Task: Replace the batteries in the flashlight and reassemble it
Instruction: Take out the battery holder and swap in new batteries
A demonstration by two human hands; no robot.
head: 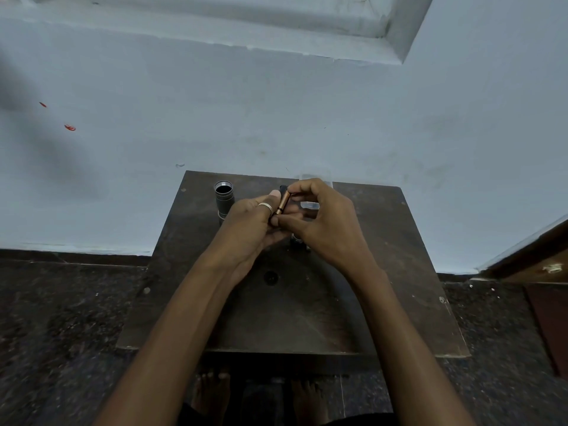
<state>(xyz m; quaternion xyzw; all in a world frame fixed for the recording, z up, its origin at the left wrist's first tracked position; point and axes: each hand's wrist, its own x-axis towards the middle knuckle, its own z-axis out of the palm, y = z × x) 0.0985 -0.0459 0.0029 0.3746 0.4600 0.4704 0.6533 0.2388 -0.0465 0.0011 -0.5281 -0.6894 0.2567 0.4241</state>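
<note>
The right hand (pixel 325 222) and left hand (pixel 252 226) pinch one battery (pixel 282 202) together; the flashlight body (pixel 224 199) stands upright on the worktop (pixel 384 272), left of the left hand.

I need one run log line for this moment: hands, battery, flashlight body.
left hand: steadies battery | right hand: pinches battery | flashlight body: upright on table, open end up, untouched

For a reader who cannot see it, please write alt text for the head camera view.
Both hands hold a copper-coloured battery above a small dark table, left hand beneath, right hand pinching it. An open flashlight body stands upright at the table's far left.
</note>
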